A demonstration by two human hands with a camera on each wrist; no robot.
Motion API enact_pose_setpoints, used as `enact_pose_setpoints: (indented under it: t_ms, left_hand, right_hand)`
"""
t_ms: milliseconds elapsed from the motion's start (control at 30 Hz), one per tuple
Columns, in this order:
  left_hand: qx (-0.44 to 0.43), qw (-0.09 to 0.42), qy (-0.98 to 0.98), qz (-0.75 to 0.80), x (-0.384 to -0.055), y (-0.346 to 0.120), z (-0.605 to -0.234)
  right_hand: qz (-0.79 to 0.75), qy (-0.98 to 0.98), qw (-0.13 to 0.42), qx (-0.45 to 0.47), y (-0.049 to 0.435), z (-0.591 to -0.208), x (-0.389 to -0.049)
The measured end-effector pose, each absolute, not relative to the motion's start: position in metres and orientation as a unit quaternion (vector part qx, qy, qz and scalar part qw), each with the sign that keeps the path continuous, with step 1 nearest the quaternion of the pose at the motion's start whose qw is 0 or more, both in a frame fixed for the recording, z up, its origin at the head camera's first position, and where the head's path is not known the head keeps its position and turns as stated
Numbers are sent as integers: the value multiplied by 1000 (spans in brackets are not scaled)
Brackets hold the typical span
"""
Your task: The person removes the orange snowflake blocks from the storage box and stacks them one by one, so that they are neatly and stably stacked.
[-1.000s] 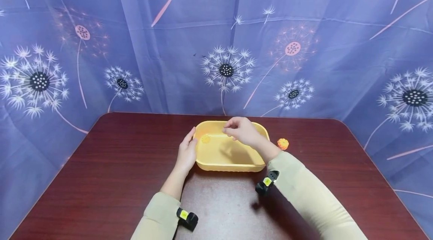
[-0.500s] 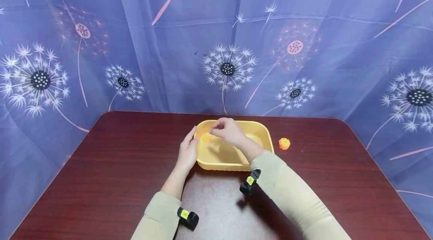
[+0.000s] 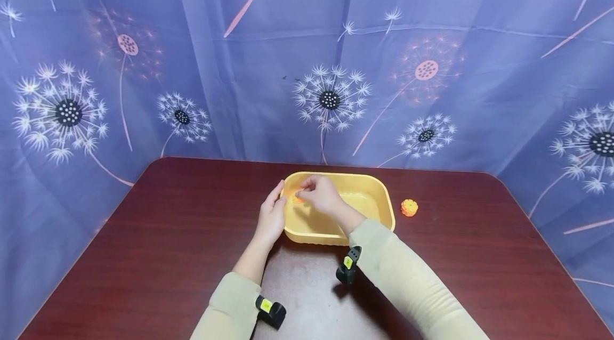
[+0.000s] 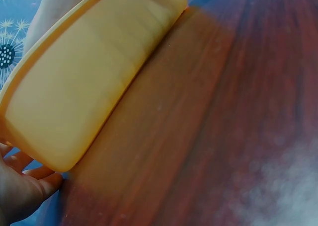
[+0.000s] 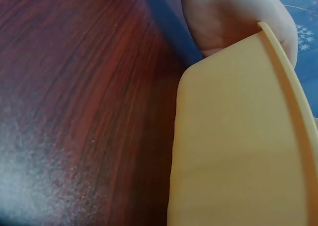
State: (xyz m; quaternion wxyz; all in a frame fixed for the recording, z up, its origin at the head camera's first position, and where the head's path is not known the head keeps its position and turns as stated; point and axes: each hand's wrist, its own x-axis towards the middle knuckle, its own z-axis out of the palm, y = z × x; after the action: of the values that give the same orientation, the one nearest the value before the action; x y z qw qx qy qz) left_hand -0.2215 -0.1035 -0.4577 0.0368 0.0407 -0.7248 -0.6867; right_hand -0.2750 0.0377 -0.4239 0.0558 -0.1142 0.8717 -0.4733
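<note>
A yellow plastic basin (image 3: 357,199) stands near the back of the table. My left hand (image 3: 270,218) lies along its left end, fingers extended against the outer wall and thumb by the rim. In the left wrist view, part of the left hand (image 4: 22,188) shows at the basin's lower corner. My right hand (image 3: 321,195) reaches down into the left half of the basin, thumb and fingertips pinching at a small orange flower-shaped piece (image 3: 298,199), which the fingers partly hide. Another orange flower-like piece (image 3: 409,208) sits on the table right of the basin.
The dark red wood-grain table (image 3: 192,233) backs onto a blue dandelion-print cloth (image 3: 249,84), which also hangs on both sides. The basin's near wall (image 5: 238,136) stands between the right wrist camera and the inside.
My right hand has moved left across the basin and down to the orange piece at its left end. My left hand stays at the basin's left side.
</note>
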Motion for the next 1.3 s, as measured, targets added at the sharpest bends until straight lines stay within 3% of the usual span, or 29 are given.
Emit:
enact_pose_setpoints:
  t_ms: [1300]
  left_hand:
    - [36, 39, -726, -686, -222, -103, -457]
  right_hand:
    - [-372, 914, 96, -131, 37, -441, -277]
